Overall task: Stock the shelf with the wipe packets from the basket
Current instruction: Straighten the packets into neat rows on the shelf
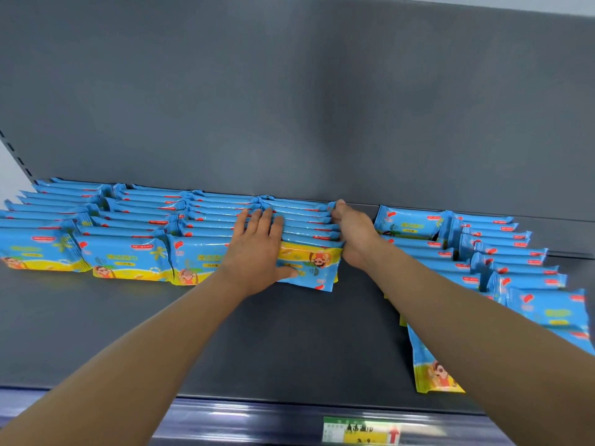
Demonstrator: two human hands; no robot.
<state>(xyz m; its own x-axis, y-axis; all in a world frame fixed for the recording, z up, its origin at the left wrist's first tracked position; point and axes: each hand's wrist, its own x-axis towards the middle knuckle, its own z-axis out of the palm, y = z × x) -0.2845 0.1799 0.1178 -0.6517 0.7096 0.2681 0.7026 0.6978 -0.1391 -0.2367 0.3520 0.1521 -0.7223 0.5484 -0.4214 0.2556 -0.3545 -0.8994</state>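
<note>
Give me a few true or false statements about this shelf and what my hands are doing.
1. The left hand and the right hand are on the same row of wipe packets. True.
2. The wipe packets are mainly red. False: they are blue with yellow.
3. A price label sits on the front edge of the shelf. True.
4. The left hand is clenched in a fist. False: its fingers lie flat on the packets.

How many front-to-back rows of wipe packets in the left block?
4 rows of blue-and-yellow plastic wipe packets: far-left row, second row, third row partly behind the left hand, fourth row between it and the right hand.
</note>
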